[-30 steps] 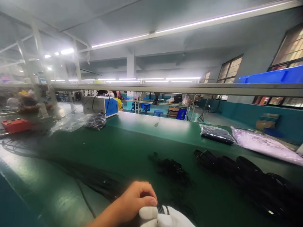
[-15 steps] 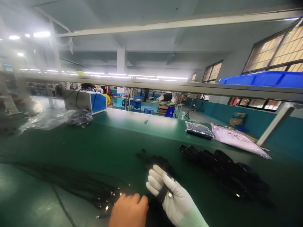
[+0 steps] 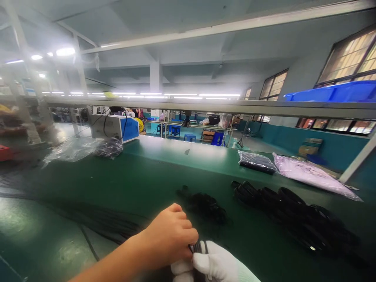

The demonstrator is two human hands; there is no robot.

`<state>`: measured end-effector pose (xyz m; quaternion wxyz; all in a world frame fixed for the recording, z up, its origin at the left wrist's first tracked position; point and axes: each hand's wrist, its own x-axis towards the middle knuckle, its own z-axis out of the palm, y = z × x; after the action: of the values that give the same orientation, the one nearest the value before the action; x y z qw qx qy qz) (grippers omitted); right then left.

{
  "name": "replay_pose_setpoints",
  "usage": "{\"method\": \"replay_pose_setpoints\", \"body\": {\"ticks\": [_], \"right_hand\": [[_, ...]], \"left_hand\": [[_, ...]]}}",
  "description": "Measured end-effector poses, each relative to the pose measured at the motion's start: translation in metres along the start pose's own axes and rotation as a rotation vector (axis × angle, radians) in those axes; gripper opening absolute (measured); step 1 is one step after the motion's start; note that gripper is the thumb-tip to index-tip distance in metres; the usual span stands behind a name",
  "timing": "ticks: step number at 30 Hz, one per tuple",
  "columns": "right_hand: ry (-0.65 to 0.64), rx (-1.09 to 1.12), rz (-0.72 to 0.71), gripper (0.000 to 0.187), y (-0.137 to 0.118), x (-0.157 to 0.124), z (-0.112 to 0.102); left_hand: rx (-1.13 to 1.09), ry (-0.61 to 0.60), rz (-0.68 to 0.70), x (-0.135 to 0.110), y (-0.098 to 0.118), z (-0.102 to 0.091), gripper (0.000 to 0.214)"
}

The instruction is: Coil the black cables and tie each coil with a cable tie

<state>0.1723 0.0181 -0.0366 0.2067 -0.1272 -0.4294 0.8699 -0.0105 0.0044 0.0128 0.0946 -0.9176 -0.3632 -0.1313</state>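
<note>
At the bottom of the head view my bare left hand (image 3: pixel 170 235) is closed in a pinch on a black cable coil (image 3: pixel 199 247). My right hand (image 3: pixel 216 264), in a white glove, is wrapped round the same coil from below. A long bundle of straight black cables (image 3: pixel 96 219) lies on the green bench to the left of my hands. Just beyond my hands sits a small heap of black ties (image 3: pixel 205 203). A row of coiled black cables (image 3: pixel 293 215) stretches away to the right.
The green bench (image 3: pixel 132 176) runs to a far edge under a metal rail (image 3: pixel 205 105). On it stand a white and blue machine (image 3: pixel 116 127), clear plastic bags (image 3: pixel 73 150), a dark packet (image 3: pixel 257 162) and a pinkish bag (image 3: pixel 311 174). A blue bin (image 3: pixel 331 94) rests on the upper shelf.
My left hand rose from the cable ends on the bench and now pinches the coil. My gloved right hand dropped lower and closed round it. The view shifted slightly.
</note>
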Motion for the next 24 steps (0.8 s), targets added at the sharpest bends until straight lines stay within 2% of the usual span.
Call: {"method": "replay_pose_setpoints", "body": {"ticks": [4, 6, 8, 10, 12, 13, 15, 17, 20, 24], "right_hand": [[0.154, 0.016, 0.145, 0.029, 0.002, 0.002, 0.004], [0.125, 0.058, 0.148, 0.027, 0.006, 0.002, 0.002], [0.052, 0.122, 0.123, 0.030, 0.009, 0.001, -0.002], [-0.004, 0.167, 0.099, 0.035, 0.011, -0.001, -0.007], [-0.039, 0.180, 0.081, 0.035, 0.011, -0.003, -0.010], [-0.049, 0.187, 0.075, 0.033, 0.010, -0.003, -0.010], [-0.034, 0.202, 0.065, 0.029, 0.008, -0.003, -0.010], [-0.004, 0.213, 0.051, 0.030, 0.006, -0.002, -0.007], [-0.004, 0.167, 0.033, 0.035, 0.006, 0.000, -0.002], [-0.017, -0.085, 0.008, 0.039, 0.001, -0.001, 0.005]], "left_hand": [[-0.021, 0.030, 0.048, 0.001, 0.000, 0.007, 0.018], [-0.082, -0.013, 0.018, 0.002, -0.001, 0.004, 0.018], [-0.353, -0.109, -0.096, 0.004, -0.005, 0.002, 0.015], [-0.820, -0.186, -0.304, 0.004, -0.010, 0.004, 0.011], [-1.208, -0.187, -0.504, 0.002, -0.010, 0.013, 0.015], [-1.315, -0.168, -0.571, 0.001, -0.008, 0.020, 0.018], [-1.384, -0.092, -0.640, -0.003, 0.000, 0.032, 0.017], [-1.352, 0.033, -0.668, -0.007, 0.010, 0.041, 0.013], [-1.265, 0.175, -0.706, -0.011, 0.023, 0.042, 0.014], [-1.348, 0.126, -0.700, -0.017, 0.029, 0.035, 0.011]]}}
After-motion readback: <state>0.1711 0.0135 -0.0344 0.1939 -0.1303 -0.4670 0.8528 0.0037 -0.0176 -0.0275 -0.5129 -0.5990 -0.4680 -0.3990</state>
